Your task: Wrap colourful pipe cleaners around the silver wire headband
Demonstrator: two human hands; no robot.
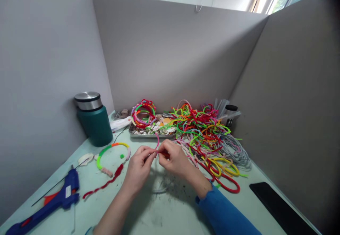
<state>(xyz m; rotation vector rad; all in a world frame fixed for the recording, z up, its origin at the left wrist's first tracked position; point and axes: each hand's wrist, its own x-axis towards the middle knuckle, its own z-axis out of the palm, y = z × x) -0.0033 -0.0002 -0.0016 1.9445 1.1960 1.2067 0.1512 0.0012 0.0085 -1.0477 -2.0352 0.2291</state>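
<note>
Close together above the middle of the table, my left hand (pixel 140 167) and my right hand (pixel 174 157) pinch a thin pink pipe cleaner (pixel 157 140). Its free end curves upward between my fingertips. Some dark red material shows inside my right fingers, partly hidden. Left of my hands lies a curved wire ring (pixel 100 158) wrapped in green, yellow, orange and pale pink sections. A twisted red pipe cleaner (pixel 103 185) trails from near its end. Beneath my hands, a thin grey loop (pixel 160 192) rests on the table among dark specks.
A blue glue gun (pixel 69 189) and a teal bottle (pixel 96 125) stand left. Behind are a metal tray (pixel 152 136) of small pieces, several colourful rings (pixel 143 121) and a pipe-cleaner pile (pixel 196 121). Grey coils (pixel 236 150) and a black flat object (pixel 278 206) lie right. Grey partitions enclose the table.
</note>
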